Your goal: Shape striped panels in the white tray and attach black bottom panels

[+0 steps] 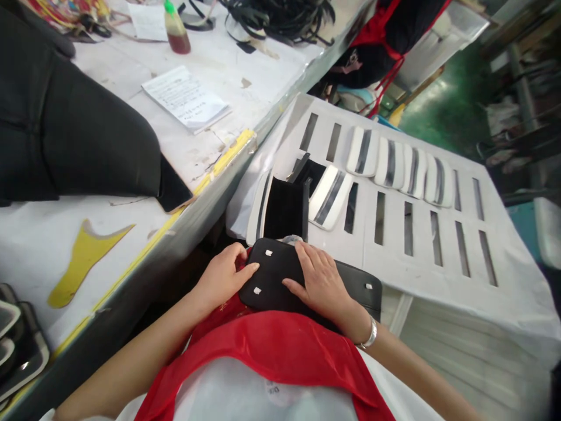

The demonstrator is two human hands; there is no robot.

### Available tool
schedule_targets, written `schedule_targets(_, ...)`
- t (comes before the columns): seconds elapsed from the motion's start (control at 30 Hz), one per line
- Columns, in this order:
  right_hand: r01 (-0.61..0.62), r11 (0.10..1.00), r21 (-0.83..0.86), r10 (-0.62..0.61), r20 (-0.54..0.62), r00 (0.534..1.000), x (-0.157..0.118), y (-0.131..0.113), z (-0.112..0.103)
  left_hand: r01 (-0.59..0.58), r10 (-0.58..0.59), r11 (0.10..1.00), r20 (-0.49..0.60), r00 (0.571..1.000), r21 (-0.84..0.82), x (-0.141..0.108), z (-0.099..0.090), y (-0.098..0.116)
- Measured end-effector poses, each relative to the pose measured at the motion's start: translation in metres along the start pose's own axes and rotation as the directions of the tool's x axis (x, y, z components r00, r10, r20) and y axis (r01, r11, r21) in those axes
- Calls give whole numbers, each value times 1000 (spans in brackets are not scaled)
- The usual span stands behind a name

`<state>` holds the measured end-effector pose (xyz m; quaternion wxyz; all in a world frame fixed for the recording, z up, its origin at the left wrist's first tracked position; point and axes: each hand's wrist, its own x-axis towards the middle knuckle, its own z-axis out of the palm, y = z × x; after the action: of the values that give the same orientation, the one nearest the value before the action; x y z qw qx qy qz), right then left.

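Observation:
A long black panel [280, 275] with rounded corners lies across my lap, several small white bits standing on its surface. It looks like leather. My left hand [230, 269] is closed on the panel's left end, thumb on top and the other fingers curled at the edge, partly hidden. Flat on the panel's middle rests my right hand [319, 278], fingers stretched toward the far edge and thumb apart. Just beyond the panel stands an open box-like piece [284, 207], black inside with a white outer side. Beside it lies a white padded strip [331, 199] with a dark stripe.
A slotted white table [363, 245] carries several more white striped pads [390, 164]. On the left bench are a large black form [96, 134], a yellow template [87, 263], a notepad [184, 96], a green-capped bottle [176, 29] and black straps [280, 17].

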<state>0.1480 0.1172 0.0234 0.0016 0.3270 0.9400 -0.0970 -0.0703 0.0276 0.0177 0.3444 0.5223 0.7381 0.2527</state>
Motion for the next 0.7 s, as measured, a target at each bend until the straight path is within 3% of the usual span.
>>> schedule_targets(0.13, -76, 997, -10, 76, -3, 997, -21, 12, 1, -254, 277, 947, -98, 956, 194, 9, 5, 17)
schedule_targets(0.2, -84, 996, 16, 84, 7, 996, -22, 14, -2, -331, 351, 916, -54, 935, 227, 20, 12, 23)
schedule_targets(0.27, -82, 995, 56, 81, 19, 997, -20, 17, -5, -353, 352, 918, 40, 935, 179, 32, 17, 26)
schedule_targets(0.43, -102, 982, 161, 95, 51, 994, -15, 30, -11, -288, 287, 957, 183, 940, -21, 55, 15, 22)
schedule_targets(0.63, -144, 971, 189, 120, 133, 984, -6, 38, -14, -28, 72, 988, 297, 952, -149, 60, 15, 21)
schedule_targets(0.7, -154, 975, 157, 129, 163, 978, -2, 38, -14, 5, 44, 986, 289, 956, -166, 60, 16, 21)
